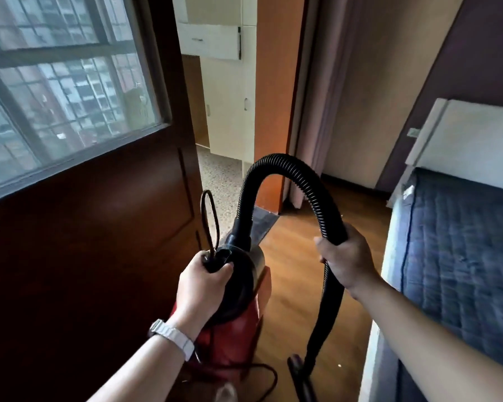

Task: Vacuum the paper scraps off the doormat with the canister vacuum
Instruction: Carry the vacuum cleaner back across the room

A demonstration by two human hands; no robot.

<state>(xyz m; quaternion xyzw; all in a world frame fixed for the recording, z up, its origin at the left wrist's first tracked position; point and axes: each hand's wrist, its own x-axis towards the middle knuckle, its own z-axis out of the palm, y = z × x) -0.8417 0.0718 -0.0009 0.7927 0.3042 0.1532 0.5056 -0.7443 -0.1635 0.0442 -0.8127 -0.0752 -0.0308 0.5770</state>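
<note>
Fingers (325, 250) of right hand (346, 262) wrapped round black ribbed hose (288, 169); left hand (204, 282) grips top handle (215, 260) of red canister vacuum (233, 329). Grey doormat (263, 224), I think, ahead by doorway (224, 117); no vacuuming yet.

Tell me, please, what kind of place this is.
Probably a bedroom in a flat: a blue quilted mattress on the right, a dark wooden door with a glass pane on the left, and white cabinets through the doorway.

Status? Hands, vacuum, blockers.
Left hand grips canister vacuum on top. Right hand grips hose. Doormat ahead at doorway, no scraps discernible. Cord loops on floor by vacuum; door close on left.
</note>
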